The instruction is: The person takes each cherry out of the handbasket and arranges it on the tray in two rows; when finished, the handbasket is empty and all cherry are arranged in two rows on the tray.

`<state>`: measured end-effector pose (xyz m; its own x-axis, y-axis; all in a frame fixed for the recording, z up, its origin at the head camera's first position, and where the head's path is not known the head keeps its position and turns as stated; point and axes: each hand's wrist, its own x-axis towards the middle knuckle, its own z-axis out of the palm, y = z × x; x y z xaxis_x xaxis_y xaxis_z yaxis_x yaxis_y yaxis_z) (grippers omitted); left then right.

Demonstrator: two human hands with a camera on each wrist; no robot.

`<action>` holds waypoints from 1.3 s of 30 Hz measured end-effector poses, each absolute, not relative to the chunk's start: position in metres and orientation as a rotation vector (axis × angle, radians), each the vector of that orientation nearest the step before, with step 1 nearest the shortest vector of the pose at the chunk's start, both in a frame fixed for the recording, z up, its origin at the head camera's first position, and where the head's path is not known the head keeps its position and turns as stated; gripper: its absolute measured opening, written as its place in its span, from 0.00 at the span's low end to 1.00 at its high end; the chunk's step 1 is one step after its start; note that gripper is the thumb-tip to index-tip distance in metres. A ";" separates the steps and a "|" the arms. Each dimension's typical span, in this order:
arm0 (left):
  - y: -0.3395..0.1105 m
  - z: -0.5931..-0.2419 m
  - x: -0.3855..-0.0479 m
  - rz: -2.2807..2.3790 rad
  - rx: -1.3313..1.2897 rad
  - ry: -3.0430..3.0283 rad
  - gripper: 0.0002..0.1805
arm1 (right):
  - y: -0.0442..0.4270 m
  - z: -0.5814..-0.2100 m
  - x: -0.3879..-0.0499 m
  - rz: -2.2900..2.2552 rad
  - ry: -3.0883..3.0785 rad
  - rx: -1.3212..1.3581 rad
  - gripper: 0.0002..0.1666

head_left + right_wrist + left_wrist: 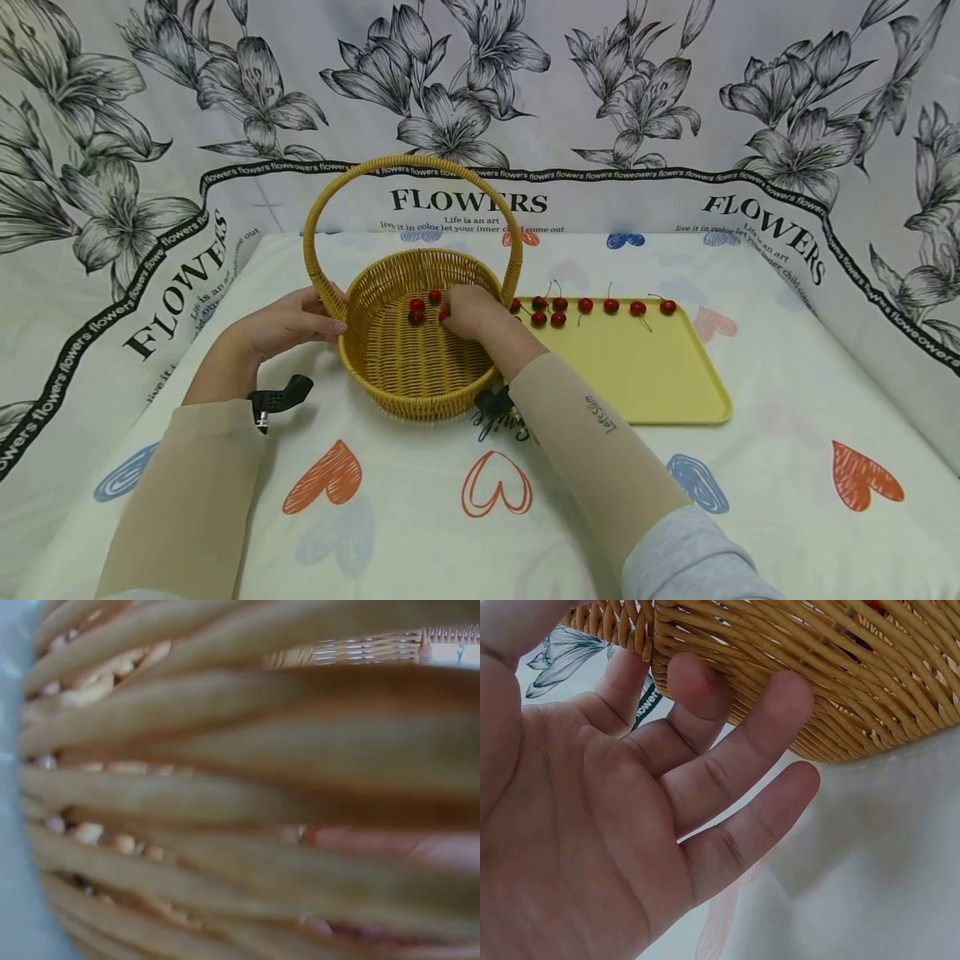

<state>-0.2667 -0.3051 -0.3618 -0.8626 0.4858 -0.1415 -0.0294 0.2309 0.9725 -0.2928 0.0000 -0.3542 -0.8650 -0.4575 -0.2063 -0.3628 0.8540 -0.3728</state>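
Note:
A wicker basket (pixel 420 408) with a tall arched handle stands on the cloth. My left hand (pixel 296 323) holds its left side where the handle meets the rim. In the left wrist view the thumb and index finger of my left hand (pixel 622 795) are at the handle's base, the other fingers half bent beside the wicker. My right hand (pixel 476 317) reaches inside the basket with curled fingers, a red cherry (pixel 443 317) at its fingertips. Several more cherries (pixel 416 306) lie on the basket floor. Blurred wicker (pixel 187 795) mostly blocks the right wrist view.
Right of the basket lies a yellow tray (pixel 637 379), partly behind my right forearm. Several stemmed cherries (pixel 611 306) line its far edge. A heart-print cloth (pixel 405 533) covers the table, and a flower-print curtain (pixel 465 92) hangs behind.

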 end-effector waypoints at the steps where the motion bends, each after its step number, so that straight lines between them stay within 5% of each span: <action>1: -0.305 -0.361 -0.266 1.673 0.418 2.092 0.19 | 0.000 -0.354 -0.293 -0.468 2.741 -0.624 0.18; 22: -0.305 -0.361 -0.265 1.685 0.393 2.091 0.20 | 0.010 -0.307 -0.257 -0.781 2.761 -0.800 0.18; 39: -0.305 -0.361 -0.266 1.654 0.419 2.116 0.20 | 0.062 -0.286 -0.229 -1.218 2.554 -0.808 0.16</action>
